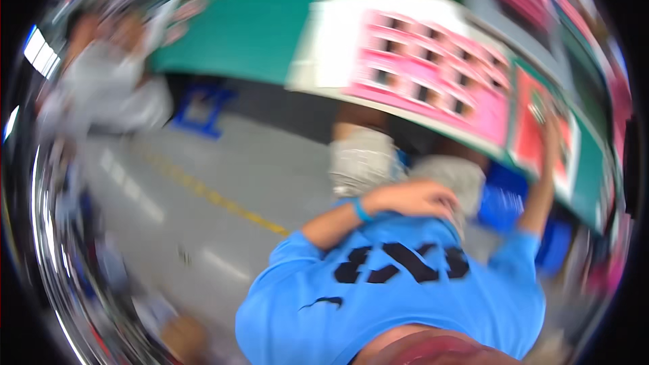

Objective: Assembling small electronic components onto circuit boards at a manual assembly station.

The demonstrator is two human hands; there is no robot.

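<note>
Overhead, right hand (551,136) touching red card (541,132) lying lengthwise along table (243,34); left hand (416,199) by chest; fingers' state unclear

Left hand (412,197) rests curled against the chest, elbow bent. Right hand (551,136) reaches up, arm extended; picture blurred.

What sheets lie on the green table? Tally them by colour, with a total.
Pink flat sheet with dark rectangles: 1
Red flat sheet, by the right hand: 1
Total: 2
</note>
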